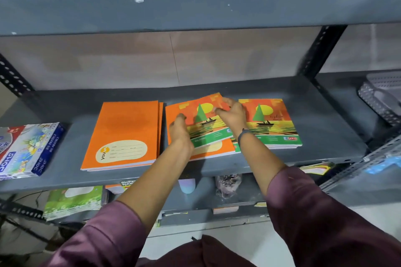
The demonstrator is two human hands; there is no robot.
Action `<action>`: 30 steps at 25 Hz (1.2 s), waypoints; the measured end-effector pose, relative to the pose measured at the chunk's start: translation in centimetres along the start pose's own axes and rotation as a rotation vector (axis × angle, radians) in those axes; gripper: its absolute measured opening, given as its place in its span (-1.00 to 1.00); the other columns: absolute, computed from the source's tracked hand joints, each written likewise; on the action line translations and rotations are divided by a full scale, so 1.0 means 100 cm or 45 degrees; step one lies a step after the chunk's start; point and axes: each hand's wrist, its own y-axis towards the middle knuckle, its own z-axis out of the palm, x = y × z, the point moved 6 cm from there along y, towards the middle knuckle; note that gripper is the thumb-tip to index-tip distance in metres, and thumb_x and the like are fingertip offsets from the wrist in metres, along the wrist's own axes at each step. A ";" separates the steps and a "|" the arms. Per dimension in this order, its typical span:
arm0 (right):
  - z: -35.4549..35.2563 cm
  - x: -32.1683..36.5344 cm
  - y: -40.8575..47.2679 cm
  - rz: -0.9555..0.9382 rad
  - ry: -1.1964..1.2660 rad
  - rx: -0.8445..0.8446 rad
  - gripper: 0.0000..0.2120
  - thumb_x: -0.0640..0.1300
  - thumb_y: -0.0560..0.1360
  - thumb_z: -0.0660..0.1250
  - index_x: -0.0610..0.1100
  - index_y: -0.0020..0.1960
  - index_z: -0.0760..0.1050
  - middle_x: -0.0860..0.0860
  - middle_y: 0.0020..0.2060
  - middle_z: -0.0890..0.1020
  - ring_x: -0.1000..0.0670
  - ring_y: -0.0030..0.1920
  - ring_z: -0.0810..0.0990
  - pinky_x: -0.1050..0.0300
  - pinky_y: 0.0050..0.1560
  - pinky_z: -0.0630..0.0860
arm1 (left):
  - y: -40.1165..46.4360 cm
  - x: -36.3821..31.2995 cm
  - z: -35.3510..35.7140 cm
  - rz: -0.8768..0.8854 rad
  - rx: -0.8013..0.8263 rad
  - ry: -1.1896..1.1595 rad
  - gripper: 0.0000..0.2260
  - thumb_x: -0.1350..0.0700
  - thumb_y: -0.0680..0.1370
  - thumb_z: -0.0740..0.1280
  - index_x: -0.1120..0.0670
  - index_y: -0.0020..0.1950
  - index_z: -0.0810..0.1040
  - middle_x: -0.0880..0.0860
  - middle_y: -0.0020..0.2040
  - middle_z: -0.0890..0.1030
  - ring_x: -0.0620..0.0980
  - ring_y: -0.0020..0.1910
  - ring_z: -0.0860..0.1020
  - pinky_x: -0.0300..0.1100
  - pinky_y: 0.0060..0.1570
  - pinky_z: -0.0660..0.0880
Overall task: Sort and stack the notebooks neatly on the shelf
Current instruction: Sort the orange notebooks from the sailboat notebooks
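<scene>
Left hand (181, 131): forearm extended, fingers curled over left edge of sailboat-cover notebook (205, 121), gripping it. Right hand (231, 115): reached forward, fingertips pinching same notebook's far right corner; dark band at wrist. Notebook: flat, glossy printed cover, rectangular, skewed, long axis running away toward shelf back, lying atop orange notebook (213, 148). Left of hands: plain matte orange stack (124, 134). Right of hands: matching sailboat stack (274, 123). All on grey metal shelf (325, 115).
</scene>
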 end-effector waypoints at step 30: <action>0.009 -0.028 -0.044 0.106 -0.147 0.273 -0.49 -0.12 0.47 0.35 -0.17 0.40 0.36 -0.16 0.15 0.63 -0.15 0.08 0.61 0.10 0.05 0.53 | 0.030 0.000 -0.032 0.332 -0.324 1.189 -0.54 0.03 0.47 0.27 0.11 0.34 0.34 0.21 0.27 0.49 0.25 0.25 0.43 0.12 0.23 0.43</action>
